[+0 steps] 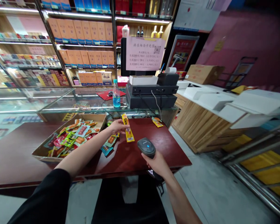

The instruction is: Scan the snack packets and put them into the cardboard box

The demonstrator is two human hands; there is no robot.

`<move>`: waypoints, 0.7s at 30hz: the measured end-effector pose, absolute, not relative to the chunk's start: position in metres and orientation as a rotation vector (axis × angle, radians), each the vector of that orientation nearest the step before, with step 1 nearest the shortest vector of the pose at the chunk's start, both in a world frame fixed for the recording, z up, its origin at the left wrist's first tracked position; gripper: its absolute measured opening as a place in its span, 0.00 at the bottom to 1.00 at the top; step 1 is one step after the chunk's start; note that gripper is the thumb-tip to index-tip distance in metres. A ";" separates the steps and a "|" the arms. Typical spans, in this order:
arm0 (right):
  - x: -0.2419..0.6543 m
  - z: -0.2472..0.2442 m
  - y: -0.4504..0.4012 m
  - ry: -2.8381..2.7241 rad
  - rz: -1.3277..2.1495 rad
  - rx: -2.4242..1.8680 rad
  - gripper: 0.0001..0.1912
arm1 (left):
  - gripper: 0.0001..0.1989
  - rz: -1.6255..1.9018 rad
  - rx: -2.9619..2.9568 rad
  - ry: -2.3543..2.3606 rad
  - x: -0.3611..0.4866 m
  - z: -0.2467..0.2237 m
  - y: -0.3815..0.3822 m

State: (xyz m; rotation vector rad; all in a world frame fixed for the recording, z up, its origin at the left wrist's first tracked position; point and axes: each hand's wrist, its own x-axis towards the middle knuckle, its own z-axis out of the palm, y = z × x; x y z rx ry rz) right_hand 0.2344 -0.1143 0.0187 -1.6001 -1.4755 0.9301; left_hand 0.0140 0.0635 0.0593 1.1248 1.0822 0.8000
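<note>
My left hand (119, 126) pinches a long yellow snack packet (128, 128) upright over the dark red table (121, 161). To its right, my right hand (156, 162) is wrapped round a grey handheld scanner (146, 147) with a small blue light on top. The scanner's head is close to the packet but apart from it. Beneath and beside my left hand lie several small packets (110, 140). An open cardboard box (43, 156) full of colourful snack packets stands to the left. A couple of packets (157, 123) lie near the table's back right.
Behind the table is a glass counter (88, 99) with a blue drink bottle (116, 95) and a black cash register (151, 95) under a pink sign (143, 54). Shelves of orange boxes (84, 31) rise behind. At right stands a wood-sided counter (193, 127).
</note>
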 end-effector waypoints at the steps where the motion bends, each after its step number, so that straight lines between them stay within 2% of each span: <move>1: 0.234 0.019 -0.116 -1.481 0.927 -1.608 0.14 | 0.26 0.826 1.078 1.063 0.014 0.057 0.064; 7: 0.225 0.021 -0.120 -1.557 0.902 -1.589 0.15 | 0.24 0.900 0.981 1.062 0.014 0.042 0.065; 21: 0.218 0.022 -0.122 -1.542 0.925 -1.617 0.12 | 0.24 0.890 1.006 1.100 0.016 0.050 0.062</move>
